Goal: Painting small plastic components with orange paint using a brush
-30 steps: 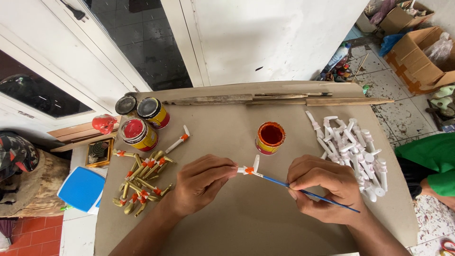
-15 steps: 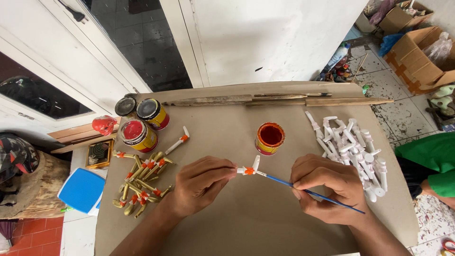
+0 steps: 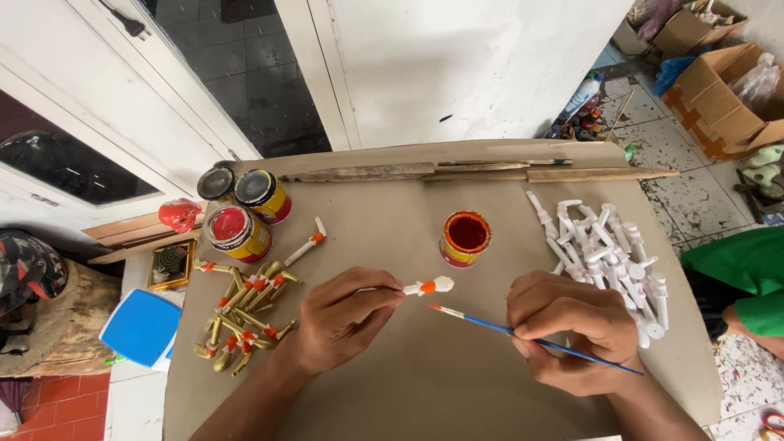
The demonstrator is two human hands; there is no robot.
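White peg [image 3: 429, 286] with an orange band is pinched in the left hand [image 3: 339, 318] above the table's [image 3: 392, 220] middle; blue brush [image 3: 523, 338] is gripped by the right hand [image 3: 572, 331] — tip just beside it. Band likely best kept even — peg rotated slowly, strokes kept light.

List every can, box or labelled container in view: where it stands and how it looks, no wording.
Open paint can: table centre, round, orange paint inside, yellow-and-red label.
Closed can: left of table, red lid, yellow label.
Second closed can: behind it, dark lid, yellow-and-red label.
Small tin: far left edge, dark lid.
Cardboard boxes: floor, upper right, brown, open.
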